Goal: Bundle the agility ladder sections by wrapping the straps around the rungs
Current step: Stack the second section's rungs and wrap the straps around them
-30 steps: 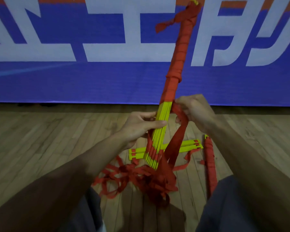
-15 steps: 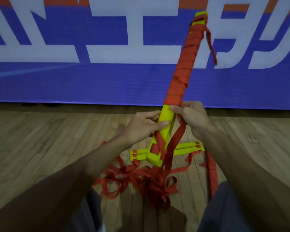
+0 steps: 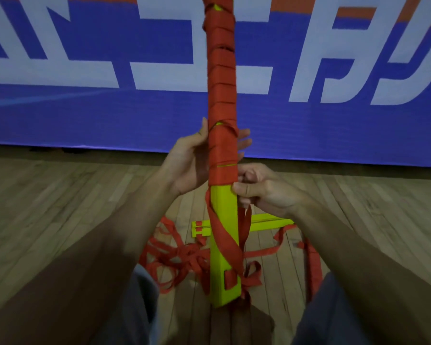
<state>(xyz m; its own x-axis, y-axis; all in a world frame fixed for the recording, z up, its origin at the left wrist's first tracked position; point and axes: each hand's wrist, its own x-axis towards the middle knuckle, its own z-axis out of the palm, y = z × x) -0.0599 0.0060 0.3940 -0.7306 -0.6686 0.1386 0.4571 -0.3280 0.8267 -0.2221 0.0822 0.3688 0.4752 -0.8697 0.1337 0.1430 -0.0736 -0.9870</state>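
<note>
Only cropped white characters point(image 3: 159, 75) show on the banner point(image 3: 85, 120) behind rungs point(image 3: 224, 205) and strap point(image 3: 223, 236).

- One view only is supplied: a wide-angle camera worn on the head, pointed forward and down.
- The wooden floor point(image 3: 60, 207) is taken in from 3 through 6 to 9 o'clock, and a blue banner point(image 3: 110, 120) is faced at 12 o'clock.
- The left hand point(image 3: 189, 160) and right hand point(image 3: 261, 192) are seen from very near at the centre, on the ladder bundle point(image 3: 222, 78), with the forearms entering from 7 and 5 o'clock.
</note>
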